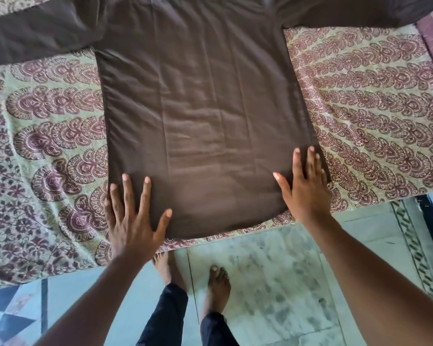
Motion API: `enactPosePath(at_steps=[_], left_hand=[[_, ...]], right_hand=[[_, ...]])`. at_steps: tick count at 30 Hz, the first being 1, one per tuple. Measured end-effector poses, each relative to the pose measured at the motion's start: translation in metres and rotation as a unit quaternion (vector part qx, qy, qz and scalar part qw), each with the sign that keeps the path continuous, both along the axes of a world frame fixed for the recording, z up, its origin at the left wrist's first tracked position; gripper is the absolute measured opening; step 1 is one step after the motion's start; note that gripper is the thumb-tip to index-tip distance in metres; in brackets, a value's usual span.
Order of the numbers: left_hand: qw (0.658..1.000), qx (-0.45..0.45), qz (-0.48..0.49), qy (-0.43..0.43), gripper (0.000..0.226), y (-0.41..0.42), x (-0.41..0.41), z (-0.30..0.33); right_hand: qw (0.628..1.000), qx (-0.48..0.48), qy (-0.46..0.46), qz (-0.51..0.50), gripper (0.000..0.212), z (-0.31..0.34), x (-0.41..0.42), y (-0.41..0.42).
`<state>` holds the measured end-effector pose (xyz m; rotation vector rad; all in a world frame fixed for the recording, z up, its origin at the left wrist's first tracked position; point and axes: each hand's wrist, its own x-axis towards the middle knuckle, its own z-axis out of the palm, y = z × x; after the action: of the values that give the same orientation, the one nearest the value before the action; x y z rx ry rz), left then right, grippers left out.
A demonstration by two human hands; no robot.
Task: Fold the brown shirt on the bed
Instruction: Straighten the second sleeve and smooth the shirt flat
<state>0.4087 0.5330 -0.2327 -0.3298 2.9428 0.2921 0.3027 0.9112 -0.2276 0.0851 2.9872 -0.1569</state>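
Brown shirt flat on bed, hem corners under both flat, spread hands.

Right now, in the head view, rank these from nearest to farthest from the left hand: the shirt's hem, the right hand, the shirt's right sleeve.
1. Shirt's hem: under the left hand, at the bed's near edge.
2. Right hand: pressing the hem's opposite corner.
3. Right sleeve: far top right, spread out sideways.

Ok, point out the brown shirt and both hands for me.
brown shirt (205, 116): head view, middle of the body panel.
left hand (133, 221): head view, back of the hand.
right hand (308, 191): head view, back of the hand.
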Motion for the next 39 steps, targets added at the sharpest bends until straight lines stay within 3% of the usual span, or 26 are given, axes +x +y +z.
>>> enactPosePath(at_steps=[4,9,14,20,23,27,32,39], left_hand=[[1.0,-0.008,-0.021,-0.006,0.091,0.001,0.019,0.012],[0.995,-0.004,-0.074,0.064,0.085,0.011,-0.044,0.016],[0.994,-0.012,-0.082,0.067,0.084,0.032,-0.093,-0.003],[0.999,-0.013,0.019,0.026,0.084,0.03,-0.035,-0.004],[0.998,0.008,0.067,0.011,0.087,0.024,-0.001,0.0],[0.998,-0.002,0.053,-0.019,0.093,0.023,0.005,0.008],[1.0,0.003,0.019,-0.022,0.095,0.018,-0.001,0.007],[0.998,0.038,0.017,-0.044,0.093,0.015,0.028,0.016]], right_hand=[[0.999,0.006,-0.005,-0.034,0.091,0.019,0.007,-0.003],[0.996,-0.007,0.06,0.059,0.085,0.021,-0.082,-0.03],[0.999,-0.034,-0.024,0.022,0.082,0.003,-0.161,-0.041],[0.999,0.007,0.04,-0.01,0.073,-0.004,-0.055,0.007],[0.999,0.003,0.001,-0.041,0.077,-0.001,-0.01,0.03],[0.996,0.007,-0.013,-0.088,0.087,0.009,-0.003,0.025],[0.998,0.009,0.014,0.065,0.085,0.012,0.014,-0.017],[0.999,0.024,-0.015,-0.033,0.082,0.02,0.069,-0.035]])
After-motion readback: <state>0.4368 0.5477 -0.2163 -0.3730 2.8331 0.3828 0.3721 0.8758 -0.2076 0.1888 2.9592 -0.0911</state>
